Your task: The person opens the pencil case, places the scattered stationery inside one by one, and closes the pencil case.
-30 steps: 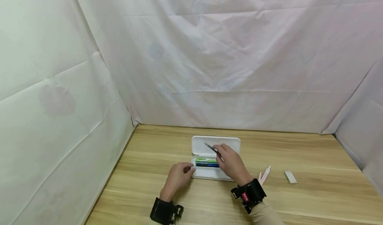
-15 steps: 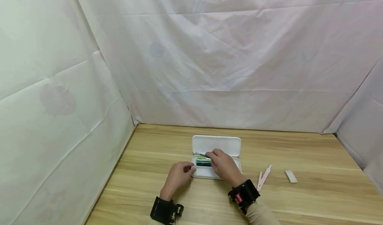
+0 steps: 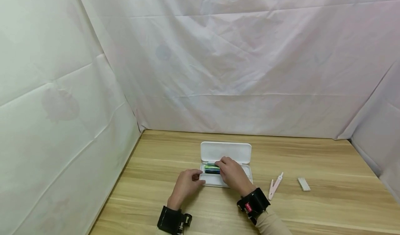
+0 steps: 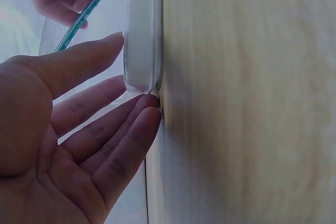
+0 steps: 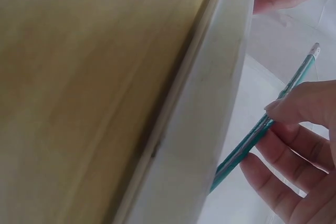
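An open white pencil case [image 3: 215, 180] lies on the table with its lid [image 3: 225, 151] tipped back. Green and blue pens [image 3: 212, 171] lie in its rear compartment, partly covered by my right hand [image 3: 233, 174]. That hand pinches a teal pencil [image 5: 251, 139] between thumb and fingers, low over the case. The pencil's pale eraser end points left; its other end is hidden behind the case wall in the right wrist view. My left hand [image 3: 186, 183] touches the left end of the case, fingers fairly straight and thumb tip at the rim [image 4: 131, 51].
Right of the case lies a pale pink drawing compass [image 3: 276, 186] with its legs spread. Farther right is a white eraser block [image 3: 303, 184]. White cloth walls [image 3: 237, 116] border the wooden table [image 3: 331, 165] at the back and sides.
My right hand has moved left and down with the pencil, from above the case to low over the rear compartment. The compass is less covered. My left hand has stayed at the case's end.
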Demonstrator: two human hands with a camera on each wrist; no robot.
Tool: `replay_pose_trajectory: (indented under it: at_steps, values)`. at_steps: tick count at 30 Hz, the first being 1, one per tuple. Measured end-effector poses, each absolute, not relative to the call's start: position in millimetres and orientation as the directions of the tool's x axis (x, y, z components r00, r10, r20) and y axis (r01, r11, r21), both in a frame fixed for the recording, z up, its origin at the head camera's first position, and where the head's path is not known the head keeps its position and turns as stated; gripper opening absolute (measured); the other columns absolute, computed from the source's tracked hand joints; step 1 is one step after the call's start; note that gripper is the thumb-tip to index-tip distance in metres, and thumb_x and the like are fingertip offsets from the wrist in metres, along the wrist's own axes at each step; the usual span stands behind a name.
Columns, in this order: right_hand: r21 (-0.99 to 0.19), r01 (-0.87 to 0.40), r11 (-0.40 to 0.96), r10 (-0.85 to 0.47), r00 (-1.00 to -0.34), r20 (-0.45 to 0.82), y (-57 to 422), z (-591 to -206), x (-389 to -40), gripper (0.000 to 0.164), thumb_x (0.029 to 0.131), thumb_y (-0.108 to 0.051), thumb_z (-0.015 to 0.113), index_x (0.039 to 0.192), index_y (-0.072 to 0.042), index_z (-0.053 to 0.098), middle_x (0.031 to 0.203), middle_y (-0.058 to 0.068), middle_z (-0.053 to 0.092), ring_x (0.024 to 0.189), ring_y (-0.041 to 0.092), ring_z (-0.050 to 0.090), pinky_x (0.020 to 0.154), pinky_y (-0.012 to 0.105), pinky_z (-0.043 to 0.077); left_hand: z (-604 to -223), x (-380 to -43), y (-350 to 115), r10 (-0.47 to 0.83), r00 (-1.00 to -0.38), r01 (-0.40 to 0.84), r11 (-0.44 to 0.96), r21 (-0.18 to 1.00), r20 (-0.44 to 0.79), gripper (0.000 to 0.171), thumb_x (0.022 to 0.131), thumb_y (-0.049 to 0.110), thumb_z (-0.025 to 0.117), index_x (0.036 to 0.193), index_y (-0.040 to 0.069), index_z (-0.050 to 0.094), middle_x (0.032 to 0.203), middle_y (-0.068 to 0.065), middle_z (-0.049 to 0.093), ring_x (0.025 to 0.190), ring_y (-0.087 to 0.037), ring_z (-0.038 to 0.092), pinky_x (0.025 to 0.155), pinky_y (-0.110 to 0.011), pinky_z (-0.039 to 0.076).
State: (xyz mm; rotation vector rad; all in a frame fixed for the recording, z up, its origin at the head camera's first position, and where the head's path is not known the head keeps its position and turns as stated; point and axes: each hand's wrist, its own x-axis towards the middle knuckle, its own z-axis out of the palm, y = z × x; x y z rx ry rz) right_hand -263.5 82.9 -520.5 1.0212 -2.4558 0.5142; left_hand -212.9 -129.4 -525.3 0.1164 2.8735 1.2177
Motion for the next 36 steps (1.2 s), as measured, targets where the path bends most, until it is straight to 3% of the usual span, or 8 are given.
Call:
replay_pose_trajectory:
  at_steps: [17,27,36]
  values:
    - [-0.114,-0.765,0.634,-0.615,-0.589,0.524,74.2,-520.0,-253.9,0.021,0.079,0.002,0.071,0.097,-0.009,0.07,0.086,0.0,0.058,0.08,0.016,0.059,0.069,0.031,0.052,-524.5,-212.4,-129.7,0.103,-0.993,0.113,0.705,0.7,0.057,0.032,0.082,0.016,0.081,0.111,0.003,0.073,0.096,-0.008,0.071,0.087,-0.018,0.066,0.076,-0.036,0.054]
    - [-0.146,-0.687,0.712,-0.576,-0.69,0.439,79.3,-522.0,-256.9,0.016,0.08,0.004,0.069,0.091,-0.008,0.07,0.083,0.001,0.057,0.079,0.016,0.059,0.07,0.031,0.052,-523.1,-212.8,-129.6,0.105,-0.993,0.113,0.7,0.705,0.055,0.033,0.081,0.014,0.081,0.112,0.003,0.073,0.095,-0.008,0.071,0.085,-0.018,0.065,0.074,-0.034,0.053]
    - [-0.191,-0.686,0.702,-0.596,-0.712,0.372,83.1,-521.1,-257.3,0.018,0.079,0.002,0.071,0.096,-0.007,0.072,0.085,0.002,0.058,0.079,0.018,0.06,0.068,0.033,0.052,-524.1,-212.9,-129.9,0.104,-0.993,0.118,0.693,0.712,0.063,0.035,0.08,0.013,0.081,0.112,0.002,0.073,0.094,-0.008,0.071,0.085,-0.019,0.065,0.073,-0.034,0.053]
